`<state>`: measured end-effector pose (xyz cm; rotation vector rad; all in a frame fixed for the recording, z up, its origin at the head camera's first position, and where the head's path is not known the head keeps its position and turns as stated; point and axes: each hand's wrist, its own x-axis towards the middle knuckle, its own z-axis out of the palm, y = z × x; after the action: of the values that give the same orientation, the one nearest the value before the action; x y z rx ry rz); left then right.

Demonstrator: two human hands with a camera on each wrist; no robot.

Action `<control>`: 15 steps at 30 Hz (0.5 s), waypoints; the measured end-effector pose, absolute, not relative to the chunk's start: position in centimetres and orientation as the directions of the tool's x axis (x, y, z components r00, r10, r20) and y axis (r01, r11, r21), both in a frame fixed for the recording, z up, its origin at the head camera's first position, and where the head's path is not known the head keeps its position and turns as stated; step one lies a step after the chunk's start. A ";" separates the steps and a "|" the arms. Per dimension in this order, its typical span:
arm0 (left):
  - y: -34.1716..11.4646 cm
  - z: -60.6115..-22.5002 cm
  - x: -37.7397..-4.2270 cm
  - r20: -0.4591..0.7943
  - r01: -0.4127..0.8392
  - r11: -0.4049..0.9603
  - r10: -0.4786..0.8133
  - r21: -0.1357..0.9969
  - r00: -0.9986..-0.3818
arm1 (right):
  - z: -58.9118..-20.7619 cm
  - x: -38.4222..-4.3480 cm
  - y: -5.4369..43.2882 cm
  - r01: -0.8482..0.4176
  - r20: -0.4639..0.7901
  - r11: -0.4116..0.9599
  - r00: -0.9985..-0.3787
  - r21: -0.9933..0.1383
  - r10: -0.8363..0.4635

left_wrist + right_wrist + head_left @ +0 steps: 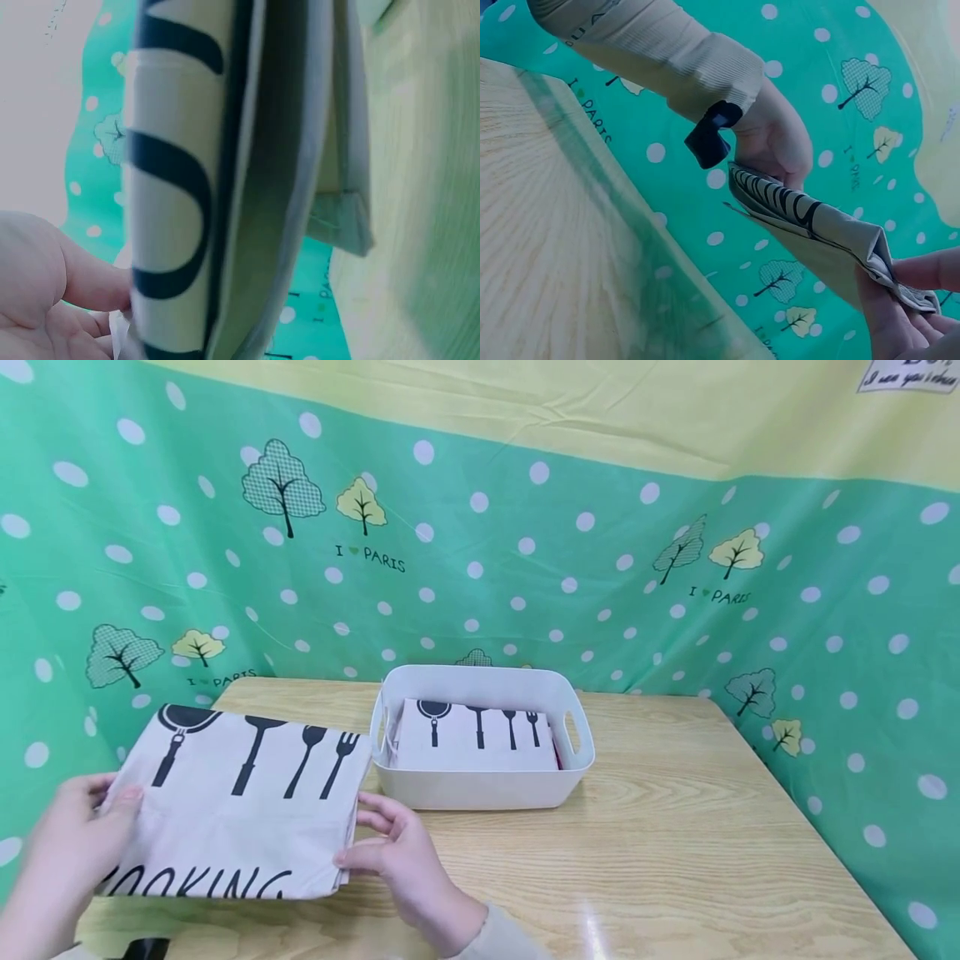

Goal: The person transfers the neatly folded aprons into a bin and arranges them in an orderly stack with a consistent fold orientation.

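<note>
Both hands hold a folded white cloth by its two sides, off the table at the left. It carries black prints of a pan, a spatula, a spoon and a fork, with the lettering COOKING along the lower edge. My left hand grips the left side, thumb on top. On the right side, my right hand pinches the layers between thumb and fingers. Seen edge-on, the cloth has several layers in the right wrist view. A similar folded cloth lies inside the white plastic bin.
The bin stands near the back middle of a wooden table, with an oval handle hole in its right end. Green dotted curtains hang behind the table and along its sides. A dark strap sits at the left wrist.
</note>
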<state>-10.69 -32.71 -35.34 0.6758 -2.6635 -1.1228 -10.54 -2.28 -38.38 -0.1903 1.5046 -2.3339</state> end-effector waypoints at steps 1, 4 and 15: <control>-32.6 -35.3 -10.7 -0.001 -0.319 0.618 -0.457 0.718 -0.890 | -38.3 -10.6 -2.2 0.217 -0.074 -0.371 -0.929 -0.903 -0.363; -32.3 -35.3 -10.7 0.010 -0.275 0.614 -0.418 0.740 -0.908 | -38.0 -11.0 -1.8 0.200 -0.062 -0.371 -0.934 -0.907 -0.352; -31.7 -35.7 -10.9 0.017 -0.165 0.571 -0.300 0.804 -0.954 | -37.1 -12.5 -0.2 0.153 -0.036 -0.340 -0.945 -0.928 -0.325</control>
<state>-10.86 -31.69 -35.72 0.3948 -2.6477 -1.3324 -12.46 -0.17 -37.10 -0.2235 1.5986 -2.3454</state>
